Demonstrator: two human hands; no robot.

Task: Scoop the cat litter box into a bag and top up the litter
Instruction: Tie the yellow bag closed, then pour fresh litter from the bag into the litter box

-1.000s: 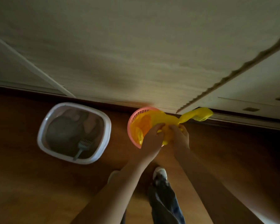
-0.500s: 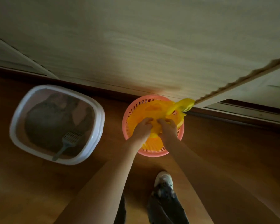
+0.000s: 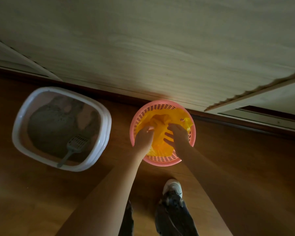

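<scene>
Litter box [image 3: 20, 116], white-rimmed, sat on the wood floor [image 3: 237, 167] left of the pink basket [image 3: 162, 161], well apart from both hands. Grey scoop [image 3: 74, 147] lay inside it on the litter [image 3: 48, 130], handle toward the near rim. Yellow bag [image 3: 162, 143] lined the basket. Left hand [image 3: 143, 138] was down inside the bag, fingers curled into the plastic. Right hand [image 3: 177, 135] pressed the bag with fingers [image 3: 168, 139] spread and loose. One white shoe [image 3: 172, 185] stood below the basket.
</scene>
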